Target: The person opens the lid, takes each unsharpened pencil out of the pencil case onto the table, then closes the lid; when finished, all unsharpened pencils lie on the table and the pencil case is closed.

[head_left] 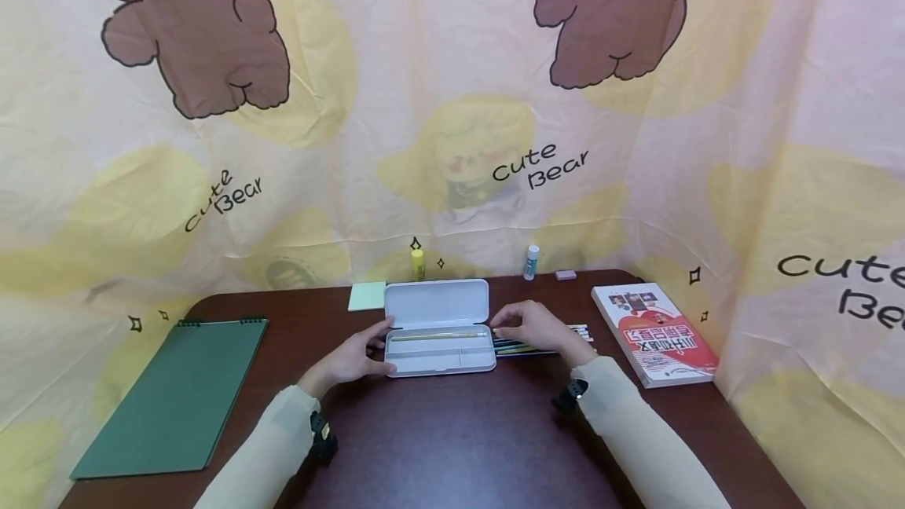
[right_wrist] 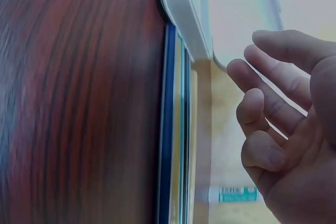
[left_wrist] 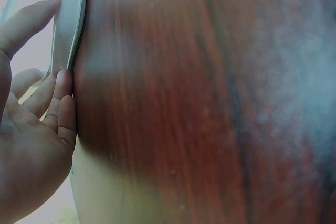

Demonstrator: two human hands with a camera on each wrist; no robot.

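A white pencil case (head_left: 440, 370) lies with its lid (head_left: 437, 303) raised at the back. In its long rear compartment lies a pencil (head_left: 438, 336). My left hand (head_left: 351, 357) grips the case's left end, thumb at the front wall and fingers along the side. Right of the case, several pencils (head_left: 526, 349) lie side by side, their ends near its right wall. My right hand (head_left: 532, 325) hovers over them with bent fingers, and the right wrist view shows nothing between thumb and fingertips.
A green spiral notebook (head_left: 177, 399) lies at left, a book (head_left: 657, 334) at right. Along the back are pale sticky notes (head_left: 367, 296), a yellow highlighter (head_left: 418, 265), a glue stick (head_left: 531, 262) and a pink eraser (head_left: 566, 276). A printed curtain (head_left: 424, 61) hangs behind.
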